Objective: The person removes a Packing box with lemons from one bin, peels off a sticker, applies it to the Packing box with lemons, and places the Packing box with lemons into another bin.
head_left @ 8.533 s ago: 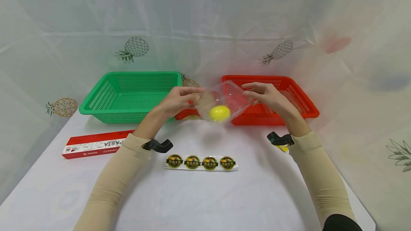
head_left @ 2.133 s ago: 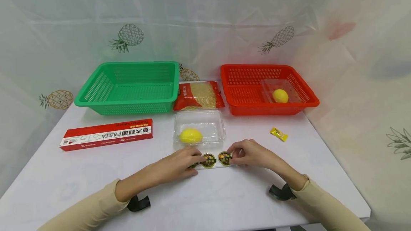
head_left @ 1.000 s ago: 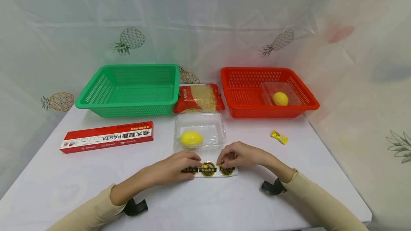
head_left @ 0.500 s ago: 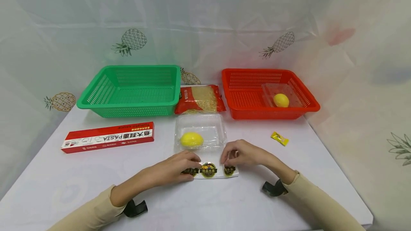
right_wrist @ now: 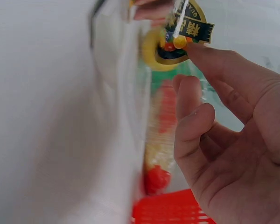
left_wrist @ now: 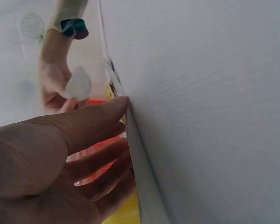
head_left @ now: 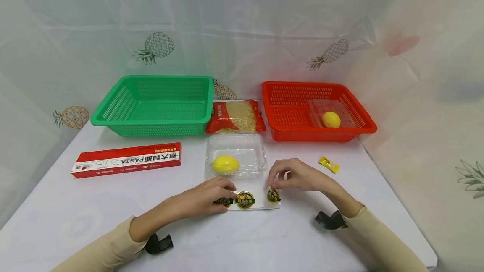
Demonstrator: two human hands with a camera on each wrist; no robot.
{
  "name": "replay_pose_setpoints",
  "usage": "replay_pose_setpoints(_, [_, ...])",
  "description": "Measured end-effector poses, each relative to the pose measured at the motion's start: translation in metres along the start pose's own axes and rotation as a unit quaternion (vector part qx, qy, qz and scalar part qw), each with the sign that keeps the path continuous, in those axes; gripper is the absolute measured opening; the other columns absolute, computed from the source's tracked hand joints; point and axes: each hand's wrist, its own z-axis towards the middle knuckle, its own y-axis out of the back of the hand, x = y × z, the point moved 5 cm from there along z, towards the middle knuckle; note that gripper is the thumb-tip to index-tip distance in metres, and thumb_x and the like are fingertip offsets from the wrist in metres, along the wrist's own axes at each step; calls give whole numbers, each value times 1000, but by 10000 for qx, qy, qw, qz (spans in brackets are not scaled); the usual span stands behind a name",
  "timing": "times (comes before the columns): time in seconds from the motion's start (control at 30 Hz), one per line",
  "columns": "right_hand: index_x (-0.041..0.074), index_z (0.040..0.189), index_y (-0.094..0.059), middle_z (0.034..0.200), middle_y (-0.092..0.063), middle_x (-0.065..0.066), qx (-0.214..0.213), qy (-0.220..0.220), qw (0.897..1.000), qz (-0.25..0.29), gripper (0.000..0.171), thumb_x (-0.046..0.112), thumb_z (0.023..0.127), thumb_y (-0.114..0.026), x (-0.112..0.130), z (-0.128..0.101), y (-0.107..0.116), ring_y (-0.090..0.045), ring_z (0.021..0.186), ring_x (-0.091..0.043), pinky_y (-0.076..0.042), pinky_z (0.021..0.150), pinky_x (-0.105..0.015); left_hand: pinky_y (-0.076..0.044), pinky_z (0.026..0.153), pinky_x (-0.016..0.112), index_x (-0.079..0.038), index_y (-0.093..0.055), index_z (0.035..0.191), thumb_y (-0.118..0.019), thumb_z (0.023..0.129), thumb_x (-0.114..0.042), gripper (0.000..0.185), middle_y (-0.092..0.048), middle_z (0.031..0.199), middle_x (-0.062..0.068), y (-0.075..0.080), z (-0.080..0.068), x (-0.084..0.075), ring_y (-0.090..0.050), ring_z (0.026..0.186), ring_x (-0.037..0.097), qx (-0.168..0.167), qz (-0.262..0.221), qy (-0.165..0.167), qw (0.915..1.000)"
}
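White curtain (head_left: pixel 242 16) with pineapple prints backs a white-covered table (head_left: pixel 264 242); 2 bare hands work nearer its near edge than its far edge. Right hand (head_left: pixel 296 174): thumb and finger pinch 1 round sticker (head_left: pixel 273 195), held tilted at the right end of the paper strip (head_left: pixel 261 206); its white back faces the left wrist view. Left hand (head_left: pixel 206 196): fingers loosely bent, tips resting on the strip's left end. Strip: long axis left to right, roughly parallel to the table's near edge; 2 other stickers (head_left: pixel 245 200) lie on it, 1 partly covered by the left hand. Key relation: the clear box (head_left: pixel 249 159), with 1 lemon (head_left: pixel 225 164) in its near left part, lies leftward of the pinched sticker and farther toward the table's far edge. Its near right corner is just beside the right hand; the path from pinch to box is judged short and diagonal.
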Motion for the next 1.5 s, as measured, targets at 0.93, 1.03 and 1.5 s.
replay_pose_setpoints(0.93, [15, 100, -75, 93, -75, -3, -334, 245, 9991, -25, 12, 15, 88, -74, 27, 45, 48, -65, 70, -17, -59, 64, -34, -52, 97, 27, -17, -68, 123, -67, 94, -32, 33, -67, 119, -6, 30, 3, -7, -60, 111, 8, -110, -433, -326, 9985])
replay_pose_setpoints(1.03, [15, 101, -75, 95, -75, -2, -290, 253, 9993, -12, 13, 16, 88, -73, 31, 53, 50, -67, 72, -21, -60, 66, -39, -55, 90, 27, -17, -69, 119, -67, 94, -30, 29, -70, 113, -6, 48, 10, -4, -64, 104, 7, -546, -851, -327, 9943])
replay_pose_setpoints(1.5, [8, 105, -73, 97, -74, -6, -171, 438, 9984, 307, 18, 14, 88, -74, 47, 86, 45, -71, 85, -18, -60, 79, -29, -59, 73, 25, -16, -72, 94, -74, 88, -25, 11, -73, 86, -1, 89, 49, 33, -68, 76, 10, -2138, -2427, 433, 9453])
